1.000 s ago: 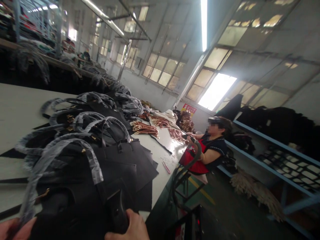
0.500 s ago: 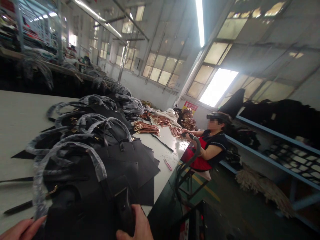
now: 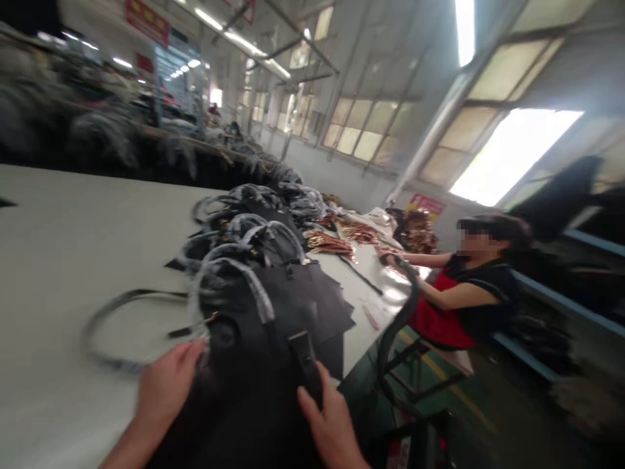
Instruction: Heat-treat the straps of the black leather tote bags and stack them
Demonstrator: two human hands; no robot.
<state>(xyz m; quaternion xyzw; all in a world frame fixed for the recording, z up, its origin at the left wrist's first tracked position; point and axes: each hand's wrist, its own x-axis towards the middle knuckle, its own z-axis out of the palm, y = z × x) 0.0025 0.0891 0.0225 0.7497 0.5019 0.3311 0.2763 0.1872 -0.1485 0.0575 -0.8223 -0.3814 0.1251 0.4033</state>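
1 long factory hall (image 3: 342, 176) stretches away from me, with tall windows (image 3: 356, 133) down 1 side and another loaded bench far off on my left; the long white bench (image 3: 73, 241) runs along in front of me. Across it sits a co-worker (image 3: 469, 286) in a red apron, both hands (image 3: 390, 255) at the bench edge and a dark curved handle (image 3: 403, 299) close by. Several black handbags (image 3: 254, 208) lie in a row along the bench, their handles wrapped in clear plastic; that much looks finished, and I see no bare handle among them. Flat black panels (image 3: 317, 306) lie under the row's near end, while bundles of tan straps (image 3: 329, 244) and a heap of copper-coloured hardware (image 3: 417, 231) sit loose further along, so parts remain unattached. The nearest black handbag (image 3: 229, 410) lies right at my edge of the bench, between my hands, with 1 long wrapped strap (image 3: 127, 329) looping out across the white top. My left hand (image 3: 168, 387) is at its wrapped handle (image 3: 232, 293), fingers closed around it as far as the blur shows; my right hand (image 3: 332, 417) is beside its black tab (image 3: 305, 358), fingers spread, and I cannot tell whether they grip it.
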